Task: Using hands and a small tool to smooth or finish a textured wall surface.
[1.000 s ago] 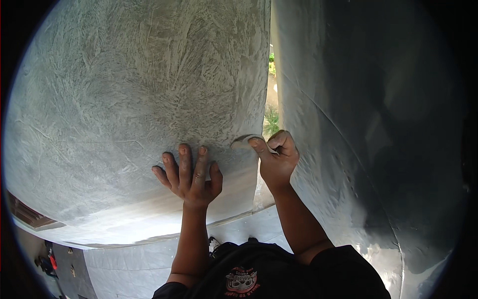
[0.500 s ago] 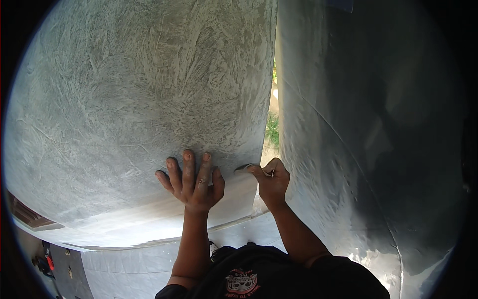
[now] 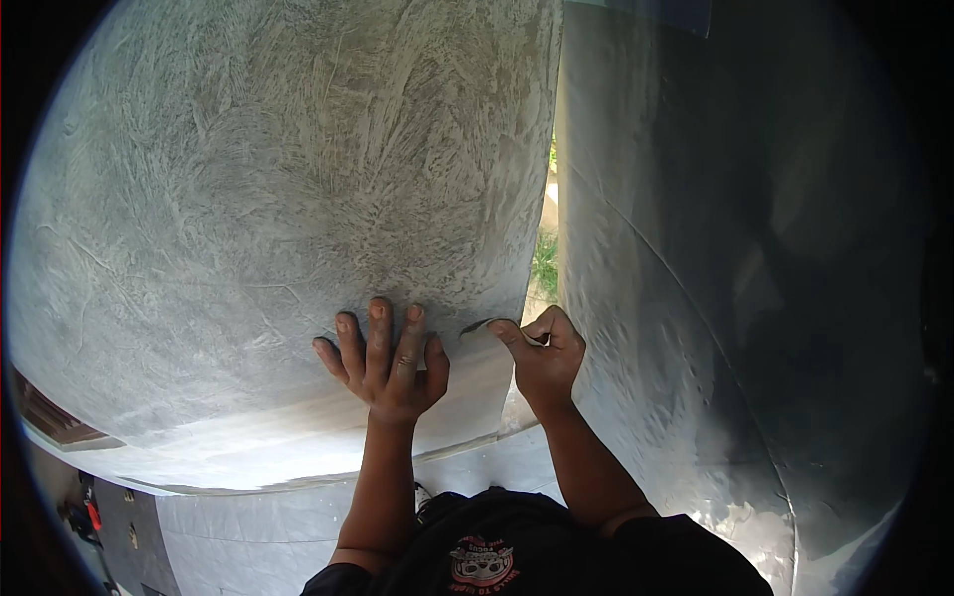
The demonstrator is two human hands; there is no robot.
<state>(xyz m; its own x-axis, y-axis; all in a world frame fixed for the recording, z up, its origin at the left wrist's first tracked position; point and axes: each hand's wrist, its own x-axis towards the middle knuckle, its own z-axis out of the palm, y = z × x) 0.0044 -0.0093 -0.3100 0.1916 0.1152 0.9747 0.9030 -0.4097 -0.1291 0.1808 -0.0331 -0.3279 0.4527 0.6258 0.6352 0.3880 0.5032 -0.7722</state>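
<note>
A large grey sheet [image 3: 298, 179] with a streaky, scuffed surface spreads in front of me. My left hand [image 3: 390, 368] lies on its lower part, fingers spread and palm down. To the right, my right hand [image 3: 547, 353] is closed in a pinch at the sheet's right edge. A small dark, curled fold [image 3: 477, 327] runs leftward from the thumb over the sheet. Whatever lies inside the curled fingers is mostly hidden, though it looks like the sheet's edge.
On the right hangs a second dark grey sheet [image 3: 696, 228] with a long crease. Grass [image 3: 545, 263] shows through the narrow gap between the sheets. A smooth grey sheet [image 3: 258, 526] lies below. Small items, one red [image 3: 92, 512], are at the lower left.
My right hand has shifted very slightly to the right, and the fold by its thumb has changed shape a little. The left hand stays nearly in place.
</note>
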